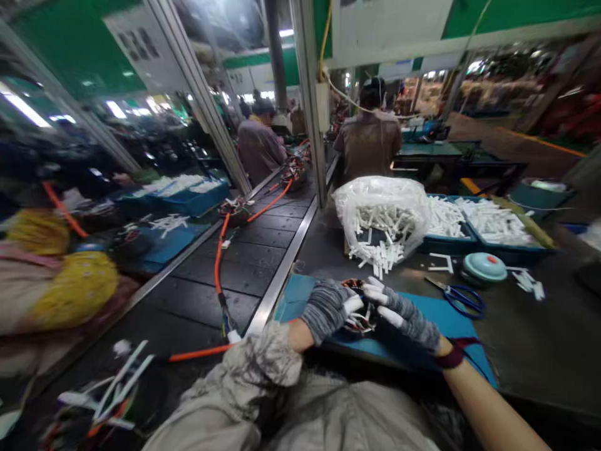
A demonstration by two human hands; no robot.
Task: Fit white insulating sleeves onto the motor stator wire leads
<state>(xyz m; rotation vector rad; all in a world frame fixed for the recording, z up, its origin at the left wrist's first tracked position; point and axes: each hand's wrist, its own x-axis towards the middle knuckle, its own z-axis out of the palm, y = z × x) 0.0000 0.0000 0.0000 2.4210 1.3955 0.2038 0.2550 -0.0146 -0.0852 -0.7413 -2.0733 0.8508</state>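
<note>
Both my hands wear grey knit gloves with white fingertips. My left hand [327, 308] and my right hand [402, 311] close from either side on a round wound coil part [359, 308] with copper windings and thin wires. They hold it over a blue mat [436, 316] at the table's near edge. Just behind, a clear plastic bag [381, 213] spills short white sleeves onto the table. Blue-handled scissors [459, 295] lie to the right of my right hand.
A dark conveyor belt [244, 263] runs away on the left carrying coil parts with orange cables [218, 257]. Blue trays [488, 228] of white sleeves and a teal round lid [483, 267] sit at right. Two people work with their backs turned further along.
</note>
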